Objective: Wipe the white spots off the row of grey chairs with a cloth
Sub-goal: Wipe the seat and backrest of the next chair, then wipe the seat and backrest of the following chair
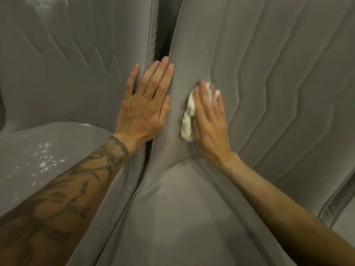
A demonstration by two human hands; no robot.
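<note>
Two grey padded chairs stand side by side, a dark gap between them. My right hand (209, 116) presses a crumpled white cloth (189, 116) flat against the backrest of the right chair (269, 83), near its left edge. My left hand (146, 104) lies flat with fingers spread on the right edge of the left chair's backrest (67, 64), at the gap. White spots (45, 160) are scattered on the seat of the left chair (63, 137), beside my tattooed left forearm.
The right chair's seat (182, 217) fills the lower middle. A narrow dark gap (163, 35) runs between the two backrests. At the far right edge another seam and chair edge (334, 204) shows.
</note>
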